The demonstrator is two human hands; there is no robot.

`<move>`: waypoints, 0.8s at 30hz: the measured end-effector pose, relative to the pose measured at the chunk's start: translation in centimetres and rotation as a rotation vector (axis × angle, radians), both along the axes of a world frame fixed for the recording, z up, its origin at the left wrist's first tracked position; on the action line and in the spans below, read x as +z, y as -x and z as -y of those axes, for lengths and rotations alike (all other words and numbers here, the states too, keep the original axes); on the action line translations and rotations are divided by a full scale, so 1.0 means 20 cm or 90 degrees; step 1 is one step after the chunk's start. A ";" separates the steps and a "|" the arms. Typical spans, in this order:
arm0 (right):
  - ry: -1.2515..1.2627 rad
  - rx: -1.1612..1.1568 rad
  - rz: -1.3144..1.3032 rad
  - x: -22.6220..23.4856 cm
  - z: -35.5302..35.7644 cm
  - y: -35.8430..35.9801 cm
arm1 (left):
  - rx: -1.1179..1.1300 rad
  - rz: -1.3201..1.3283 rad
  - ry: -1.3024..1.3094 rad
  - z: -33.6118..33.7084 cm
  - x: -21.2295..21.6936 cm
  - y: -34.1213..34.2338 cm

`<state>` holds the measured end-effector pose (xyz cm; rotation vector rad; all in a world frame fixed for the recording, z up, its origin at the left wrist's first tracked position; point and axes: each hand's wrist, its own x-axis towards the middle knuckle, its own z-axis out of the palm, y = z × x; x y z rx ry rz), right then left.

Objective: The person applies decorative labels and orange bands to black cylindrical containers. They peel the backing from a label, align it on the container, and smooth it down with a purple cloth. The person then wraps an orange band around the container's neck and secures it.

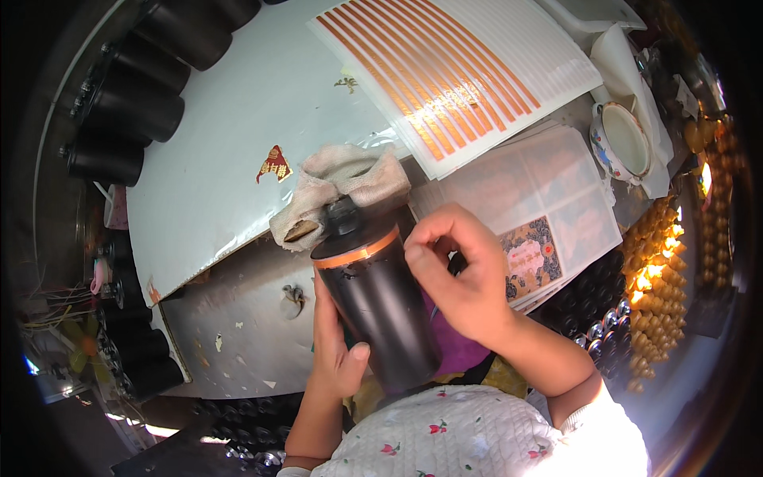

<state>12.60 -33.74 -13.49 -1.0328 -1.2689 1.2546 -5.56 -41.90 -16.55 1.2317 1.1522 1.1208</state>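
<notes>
A matte black cylindrical canister [381,310] lies tilted in front of me, its narrower black neck [343,216] pointing away. Around its shoulder runs a shiny copper-coloured strip [358,257]. My left hand [338,354] holds the canister from the left, thumb on its side and the other fingers partly hidden beneath. At the right end of the strip, my right hand [461,270] has thumb and index finger pinched together; whatever is between them is too small to make out. A crumpled greyish cloth [350,176] lies just beyond the neck.
Sheets of copper-coloured strips [445,87] lie at the far right of the white board [222,159]. Nearer are translucent printed sheets [548,191] and an enamel bowl [624,141]. Black canisters [131,99] line the left; stacked golden pieces [658,278] stand right.
</notes>
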 end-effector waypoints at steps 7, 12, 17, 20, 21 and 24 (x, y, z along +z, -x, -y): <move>-0.404 0.017 0.287 0.03 0.01 0.01 | 0.138 -0.105 -0.059 -0.01 0.11 -0.14; -0.440 -0.005 0.352 0.03 0.01 0.02 | 0.156 -0.221 -0.119 0.00 0.06 -0.12; -0.452 -0.003 0.380 0.03 0.00 0.02 | 0.135 -0.306 -0.128 -0.01 0.07 -0.11; -0.461 0.005 0.391 0.03 0.00 0.01 | 0.143 -0.304 -0.139 -0.01 0.07 -0.11; -0.467 0.001 0.392 0.03 0.00 0.01 | 0.140 -0.303 -0.141 -0.01 0.07 -0.11; -0.429 0.017 0.360 0.04 0.01 0.02 | 0.144 -0.279 -0.159 -0.01 0.05 -0.11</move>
